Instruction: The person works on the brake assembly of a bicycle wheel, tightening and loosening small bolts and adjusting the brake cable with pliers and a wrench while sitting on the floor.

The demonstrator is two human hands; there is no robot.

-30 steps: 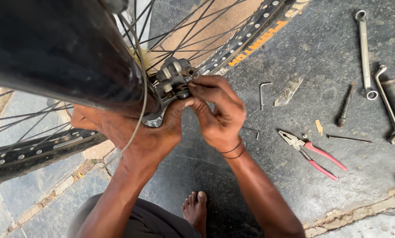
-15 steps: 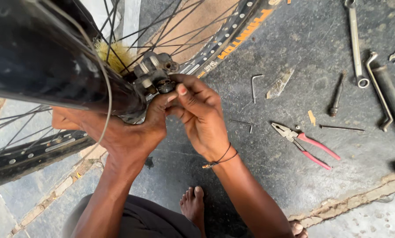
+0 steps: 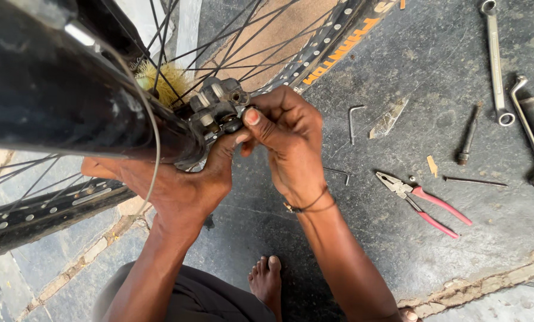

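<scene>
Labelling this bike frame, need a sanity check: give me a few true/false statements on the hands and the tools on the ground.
1. Both hands work at the brake caliper by the wheel. True: left hand and right hand meet there.
2. The right hand holds the pliers. False: the pink-handled pliers lie on the ground, untouched.
3. A long spanner lies on the ground at the upper right. True.
4. The person wears shoes. False: a bare foot shows below the hands.
5. A thin band circles the right wrist. True.
</scene>
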